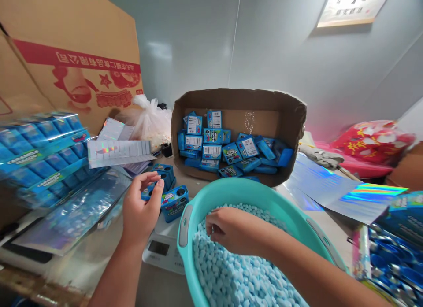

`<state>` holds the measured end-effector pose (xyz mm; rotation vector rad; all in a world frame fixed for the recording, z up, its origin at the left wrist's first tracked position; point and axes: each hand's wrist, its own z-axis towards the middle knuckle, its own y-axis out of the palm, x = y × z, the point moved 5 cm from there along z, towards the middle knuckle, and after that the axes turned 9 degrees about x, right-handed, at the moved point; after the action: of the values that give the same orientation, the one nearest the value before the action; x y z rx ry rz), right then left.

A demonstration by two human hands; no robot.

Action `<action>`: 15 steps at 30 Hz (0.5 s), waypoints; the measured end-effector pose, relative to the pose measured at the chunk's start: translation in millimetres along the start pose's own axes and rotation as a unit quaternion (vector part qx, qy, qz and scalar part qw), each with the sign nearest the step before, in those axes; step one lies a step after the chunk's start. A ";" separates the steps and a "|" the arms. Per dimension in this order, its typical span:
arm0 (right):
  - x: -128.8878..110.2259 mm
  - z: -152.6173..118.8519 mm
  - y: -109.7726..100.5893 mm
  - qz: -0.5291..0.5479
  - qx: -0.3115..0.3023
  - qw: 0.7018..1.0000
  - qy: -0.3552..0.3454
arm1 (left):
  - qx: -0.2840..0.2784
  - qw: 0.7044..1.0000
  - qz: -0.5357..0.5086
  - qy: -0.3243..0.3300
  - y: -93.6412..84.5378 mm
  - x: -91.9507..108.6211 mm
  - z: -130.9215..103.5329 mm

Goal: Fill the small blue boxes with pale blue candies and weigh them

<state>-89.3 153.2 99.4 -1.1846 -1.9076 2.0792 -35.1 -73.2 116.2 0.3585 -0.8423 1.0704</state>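
A turquoise basin (264, 192) holds a heap of small pale blue candies (238, 263). My right hand (228, 227) reaches into it with fingers curled down at the candies; its palm side is hidden. To the basin's left, my left hand (143, 205) is loosely curled, thumb and fingers slightly apart. Just beyond it sit small blue candy boxes, one upright box (175, 203) with round dark holes in its top and others behind (165, 172), partly covered by my fingers. These stand on or beside a white digital scale (165, 254).
Behind the basin, a cardboard box (238, 100) lies with its opening toward me, holding many blue boxes. Wrapped display packs (42, 153) stand left before a large carton (76, 47). Silvery sheets (333, 188) and a tray of blue metallic pieces (390, 263) are right.
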 end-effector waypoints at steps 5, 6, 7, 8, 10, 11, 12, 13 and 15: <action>-0.7 1.5 -4.7 0.024 0.042 0.999 -0.013 | -0.005 1.000 -0.002 0.001 1.9 1.6 -0.8; -0.9 1.9 -6.1 0.031 0.051 0.998 -0.017 | -0.007 1.000 0.001 0.003 2.3 2.2 -1.0; -1.2 2.2 -7.5 0.039 0.059 0.997 -0.021 | -0.009 1.000 0.004 0.005 2.6 2.8 -1.1; -1.5 2.4 -8.8 0.045 0.069 0.996 -0.026 | -0.012 1.000 0.007 0.007 2.8 3.5 -1.0; -2.2 2.4 -10.6 0.053 0.086 0.994 -0.037 | -0.018 1.000 0.017 0.006 2.5 4.4 -0.3; -2.5 2.2 -10.9 0.054 0.091 0.994 -0.041 | -0.022 0.999 0.024 0.005 2.2 4.9 0.3; -3.0 1.9 -11.0 0.053 0.095 0.993 -0.046 | -0.028 0.999 0.032 0.009 1.9 5.5 0.9; -3.5 1.6 -10.9 0.052 0.097 0.993 -0.052 | -0.041 0.998 0.041 0.019 2.4 6.4 1.1; -4.9 1.2 -10.1 0.045 0.096 0.992 -0.064 | -0.097 0.991 0.070 0.059 7.2 7.8 -0.4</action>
<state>-90.9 151.8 110.5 -1.1388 -1.6829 2.3774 -39.5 -64.8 120.9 0.0723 -0.8673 1.1161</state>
